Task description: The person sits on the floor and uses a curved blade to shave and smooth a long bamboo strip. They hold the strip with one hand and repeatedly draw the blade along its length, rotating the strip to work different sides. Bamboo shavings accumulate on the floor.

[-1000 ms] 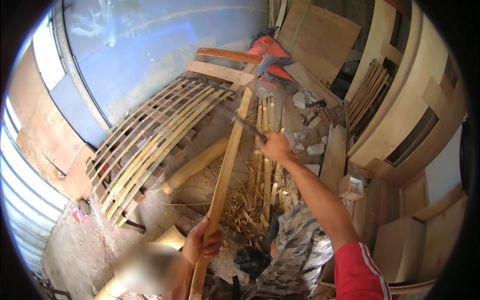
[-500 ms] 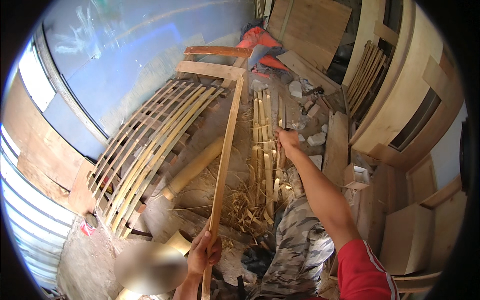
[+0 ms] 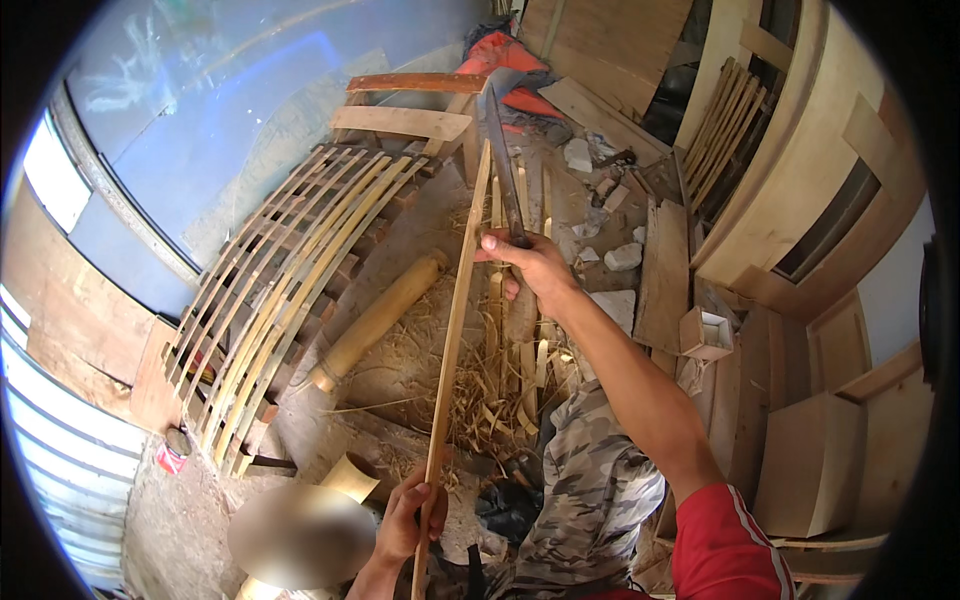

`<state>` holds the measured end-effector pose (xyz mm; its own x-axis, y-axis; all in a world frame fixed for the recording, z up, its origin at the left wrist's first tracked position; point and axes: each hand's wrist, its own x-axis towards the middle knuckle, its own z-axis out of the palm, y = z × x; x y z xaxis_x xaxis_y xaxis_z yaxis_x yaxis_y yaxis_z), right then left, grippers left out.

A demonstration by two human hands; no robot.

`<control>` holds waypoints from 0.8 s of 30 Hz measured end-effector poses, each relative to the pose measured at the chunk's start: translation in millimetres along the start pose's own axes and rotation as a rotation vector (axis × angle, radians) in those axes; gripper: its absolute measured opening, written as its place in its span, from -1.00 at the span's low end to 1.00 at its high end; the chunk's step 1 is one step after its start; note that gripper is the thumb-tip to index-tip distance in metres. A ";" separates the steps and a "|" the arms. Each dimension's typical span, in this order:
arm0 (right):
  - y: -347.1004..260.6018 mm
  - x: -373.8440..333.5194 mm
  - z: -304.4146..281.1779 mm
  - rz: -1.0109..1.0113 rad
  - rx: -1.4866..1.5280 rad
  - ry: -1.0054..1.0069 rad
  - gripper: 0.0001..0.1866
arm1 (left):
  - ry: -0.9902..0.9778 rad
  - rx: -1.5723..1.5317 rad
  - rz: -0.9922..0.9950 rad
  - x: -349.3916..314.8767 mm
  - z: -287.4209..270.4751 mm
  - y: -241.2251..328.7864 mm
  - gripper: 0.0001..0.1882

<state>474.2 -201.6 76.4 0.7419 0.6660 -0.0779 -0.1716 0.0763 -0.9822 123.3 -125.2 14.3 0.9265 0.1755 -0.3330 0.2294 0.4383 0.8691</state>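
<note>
My left hand (image 3: 410,515) grips the near end of a long thin bamboo strip (image 3: 457,320) that runs away from me toward the wooden frame. My right hand (image 3: 532,265) is closed on the handle of a long knife (image 3: 501,160), whose blade points away and lies right beside the strip's far part. Below the hands, bamboo shavings and several split strips (image 3: 505,375) lie on the ground. My camouflage-trousered leg (image 3: 590,500) is just under my right forearm.
A curved rack of bent bamboo slats (image 3: 270,300) lies to the left, with a thick bamboo pole (image 3: 375,320) beside it. Planks (image 3: 665,260), a small wooden box (image 3: 706,333), white stone chunks (image 3: 622,257) and wooden panels (image 3: 810,470) crowd the right. A blue wall stands behind.
My right hand has swung the knife from a slanted hold at the left to upright against the strip. The strip's near end and my left hand shifted slightly toward me.
</note>
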 end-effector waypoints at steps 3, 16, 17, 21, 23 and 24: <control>2.3 -4.5 4.1 -0.009 0.017 -0.004 -0.44 | -0.072 -0.064 -0.034 -2.3 -2.4 1.9 -0.32; 14.3 -23.3 35.1 -0.025 0.190 0.036 -0.70 | 0.005 0.191 -0.062 -15.4 5.7 19.5 -0.34; 16.3 -24.8 36.2 -0.037 0.207 0.034 -0.70 | 0.012 0.178 -0.052 -15.1 5.4 16.6 -0.34; 12.4 -32.4 44.0 -0.064 0.285 0.031 -0.71 | 0.000 0.025 -0.119 -14.2 6.8 22.2 -0.33; 9.3 -35.2 46.0 -0.077 0.349 0.002 -0.71 | -0.100 -0.148 -0.158 -14.3 0.7 13.1 -0.31; 11.1 -32.5 44.4 -0.103 0.389 -0.035 -0.74 | -0.153 -0.236 -0.174 -14.0 -1.6 8.4 -0.30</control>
<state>419.4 -189.4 75.6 0.7466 0.6646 0.0299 -0.3352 0.4146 -0.8460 111.8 -122.6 25.7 0.9176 -0.0472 -0.3948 0.3297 0.6452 0.6892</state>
